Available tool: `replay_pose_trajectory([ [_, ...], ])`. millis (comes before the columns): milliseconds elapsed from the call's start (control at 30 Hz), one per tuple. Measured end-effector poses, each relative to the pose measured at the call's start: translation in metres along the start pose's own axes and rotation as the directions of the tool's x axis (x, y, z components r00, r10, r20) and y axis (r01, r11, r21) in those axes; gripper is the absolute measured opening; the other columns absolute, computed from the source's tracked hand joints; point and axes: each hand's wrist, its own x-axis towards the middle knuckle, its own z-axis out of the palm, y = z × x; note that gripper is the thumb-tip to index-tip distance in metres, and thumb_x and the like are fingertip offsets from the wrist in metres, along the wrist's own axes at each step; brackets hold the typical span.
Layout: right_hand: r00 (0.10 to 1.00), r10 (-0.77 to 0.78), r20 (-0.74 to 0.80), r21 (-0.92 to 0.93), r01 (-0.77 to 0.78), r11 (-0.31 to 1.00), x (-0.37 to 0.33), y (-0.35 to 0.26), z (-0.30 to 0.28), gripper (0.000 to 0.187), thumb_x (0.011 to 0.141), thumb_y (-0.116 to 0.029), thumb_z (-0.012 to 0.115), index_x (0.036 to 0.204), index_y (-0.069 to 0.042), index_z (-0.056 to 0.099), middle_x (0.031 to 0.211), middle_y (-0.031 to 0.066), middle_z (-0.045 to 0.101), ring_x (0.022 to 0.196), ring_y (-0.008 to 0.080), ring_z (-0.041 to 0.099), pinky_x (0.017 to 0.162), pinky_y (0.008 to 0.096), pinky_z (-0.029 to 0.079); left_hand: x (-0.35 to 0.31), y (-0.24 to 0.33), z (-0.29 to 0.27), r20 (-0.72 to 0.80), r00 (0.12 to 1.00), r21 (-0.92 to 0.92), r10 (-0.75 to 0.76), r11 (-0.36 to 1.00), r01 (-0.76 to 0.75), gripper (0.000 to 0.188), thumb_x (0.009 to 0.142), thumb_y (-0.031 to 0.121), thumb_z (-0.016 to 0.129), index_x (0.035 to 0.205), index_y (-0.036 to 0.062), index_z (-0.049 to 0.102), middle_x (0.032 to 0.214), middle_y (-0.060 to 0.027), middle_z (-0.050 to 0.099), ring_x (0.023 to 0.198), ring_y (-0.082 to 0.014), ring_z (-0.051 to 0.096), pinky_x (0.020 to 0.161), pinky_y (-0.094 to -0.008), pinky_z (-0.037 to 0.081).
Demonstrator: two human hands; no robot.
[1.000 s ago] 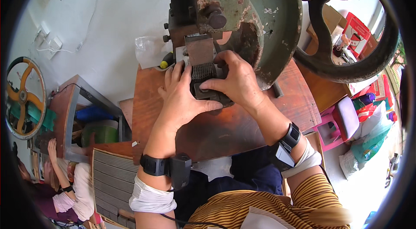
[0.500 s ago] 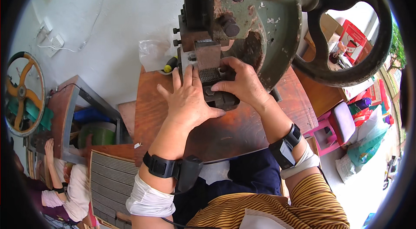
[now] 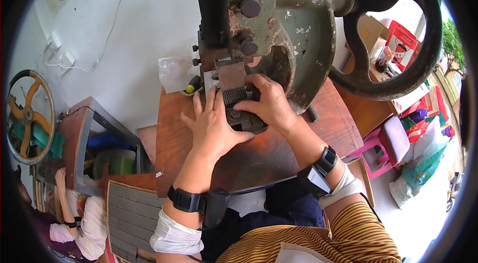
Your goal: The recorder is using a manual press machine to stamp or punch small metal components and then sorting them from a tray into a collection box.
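A small dark plate with a ridged grid surface [image 3: 234,95] lies on the black metal base [image 3: 248,121] of a hand press [image 3: 259,4]. Directly behind it stands the press's brownish rectangular block [image 3: 231,74]. My left hand [image 3: 211,122] is open, fingers spread along the plate's left side, thumb stretched toward the base's front. My right hand [image 3: 271,101] curls round the plate's right side, index finger behind and thumb at the front edge. The undersides of my fingers are hidden, so the exact contact is unclear.
The press's large black handwheel [image 3: 428,29] rises at the right. A yellow-and-black handled tool [image 3: 193,84] and a plastic bag [image 3: 173,73] lie behind my left hand on the wooden table [image 3: 318,138]. At the left, a co-worker's arm [image 3: 63,196] reaches beside another wheel [image 3: 29,114].
The view has shifted slightly, so the press appears further left and lower. Both hands keep nearly the same places around the ridged plate.
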Motion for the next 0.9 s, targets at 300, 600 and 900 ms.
replay_pose_trajectory([
  [300,1.0,-0.005,-0.03,0.016,0.005,1.0,-0.003,0.002,0.005,0.048,0.06,-0.016,0.081,0.099,0.0,0.059,0.09,0.0185,0.062,0.083,0.0342,0.063,0.073,0.0388,0.051,-0.003,0.005,-0.005,0.016,1.0,0.122,0.008,0.992,-0.01,0.118,0.052,0.051,0.083,0.14,-0.004,0.028,0.148,-0.01,0.026,0.138,-0.0367,0.019,0.094,-0.0768,0.018],
  [600,1.0,-0.024,0.004,-0.012,0.024,1.0,0.006,0.003,0.005,0.049,0.061,-0.019,0.082,0.098,0.002,0.057,0.085,0.0205,0.063,0.079,0.0357,0.064,0.071,0.0383,0.051,-0.001,0.003,-0.005,0.004,1.0,0.114,0.029,0.993,-0.029,0.117,0.052,0.051,0.083,0.139,-0.0053,0.03,0.147,-0.0111,0.028,0.137,-0.0362,0.021,0.094,-0.0759,0.018],
  [900,0.999,-0.036,-0.041,0.056,0.038,0.998,-0.001,0.006,0.006,0.046,0.062,-0.013,0.082,0.099,0.0,0.058,0.087,0.0178,0.063,0.078,0.0329,0.063,0.07,0.0365,0.052,-0.001,0.004,-0.006,0.025,0.998,0.116,0.053,0.992,-0.055,0.117,0.054,0.051,0.082,0.14,-0.0066,0.028,0.147,-0.013,0.027,0.137,-0.0362,0.022,0.098,-0.0727,0.017],
])
